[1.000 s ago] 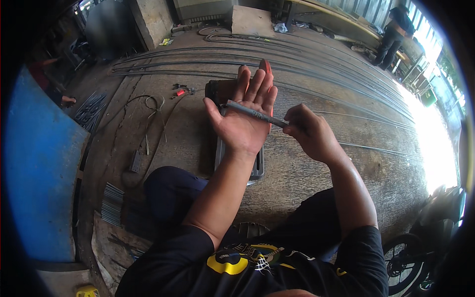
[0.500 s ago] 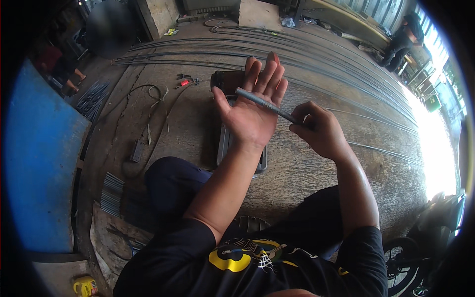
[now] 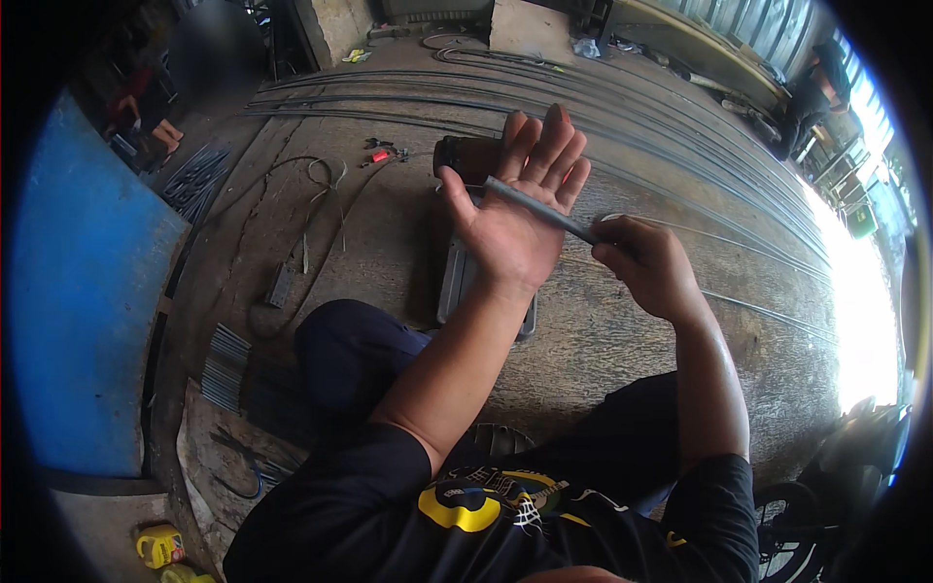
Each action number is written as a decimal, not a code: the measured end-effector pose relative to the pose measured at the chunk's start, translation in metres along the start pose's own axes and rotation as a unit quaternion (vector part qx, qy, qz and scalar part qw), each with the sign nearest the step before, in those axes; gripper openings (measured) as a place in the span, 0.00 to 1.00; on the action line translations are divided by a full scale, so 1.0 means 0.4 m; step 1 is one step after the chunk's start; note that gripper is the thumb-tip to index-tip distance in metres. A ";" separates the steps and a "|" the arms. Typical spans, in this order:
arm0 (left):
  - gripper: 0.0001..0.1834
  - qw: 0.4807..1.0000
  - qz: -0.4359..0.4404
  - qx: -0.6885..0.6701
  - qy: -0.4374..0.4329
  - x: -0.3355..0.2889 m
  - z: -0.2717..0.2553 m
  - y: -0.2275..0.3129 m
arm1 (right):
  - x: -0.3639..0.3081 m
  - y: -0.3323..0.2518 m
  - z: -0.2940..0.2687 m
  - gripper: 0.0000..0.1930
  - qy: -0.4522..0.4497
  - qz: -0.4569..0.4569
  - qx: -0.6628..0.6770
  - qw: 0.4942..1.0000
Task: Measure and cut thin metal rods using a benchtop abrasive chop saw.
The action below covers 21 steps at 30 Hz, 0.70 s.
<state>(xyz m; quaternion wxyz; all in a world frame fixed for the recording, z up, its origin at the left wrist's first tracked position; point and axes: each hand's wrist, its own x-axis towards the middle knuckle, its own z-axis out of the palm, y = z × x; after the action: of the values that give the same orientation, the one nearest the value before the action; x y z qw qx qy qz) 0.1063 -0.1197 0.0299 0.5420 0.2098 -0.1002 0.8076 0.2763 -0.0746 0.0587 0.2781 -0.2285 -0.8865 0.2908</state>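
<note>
My left hand [image 3: 515, 228] is held palm up with its fingers spread. Across that palm lies a short grey metal rod [image 3: 535, 206], slanting down to the right. My right hand [image 3: 649, 262] grips the rod's right end between thumb and curled fingers. Under and behind my left hand stands a dark machine [image 3: 471, 155] with a grey metal base [image 3: 454, 282]; my hand and forearm hide much of it.
Long thin rods [image 3: 389, 102] stretch over the floor beyond me. A bundle of short rods [image 3: 225, 364] lies at left, near a cable [image 3: 326, 194] and a blue panel [image 3: 87, 291]. A motorbike [image 3: 816, 505] stands lower right. Other people are at the far left and far right.
Both hands and the rod appear slightly farther right and lower, as the whole view has shifted too. The rod still rests across my left palm, gripped by my right hand.
</note>
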 end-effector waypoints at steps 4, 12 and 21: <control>0.51 0.999 -0.004 0.041 -0.017 0.002 -0.002 0.001 | -0.001 -0.003 -0.005 0.08 -0.012 -0.002 0.023 1.000; 0.52 0.999 -0.004 0.043 -0.026 0.001 -0.007 0.002 | -0.005 -0.013 -0.011 0.10 -0.024 0.053 0.023 0.998; 0.52 1.000 -0.004 0.010 -0.022 -0.002 -0.007 -0.002 | -0.006 0.008 0.002 0.15 -0.001 0.029 0.022 0.999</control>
<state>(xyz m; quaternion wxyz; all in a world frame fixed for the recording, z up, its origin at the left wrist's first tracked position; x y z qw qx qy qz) 0.1068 -0.1189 0.0270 0.5406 0.2334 -0.1029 0.8017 0.2785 -0.0739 0.0552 0.2737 -0.2481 -0.8730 0.3184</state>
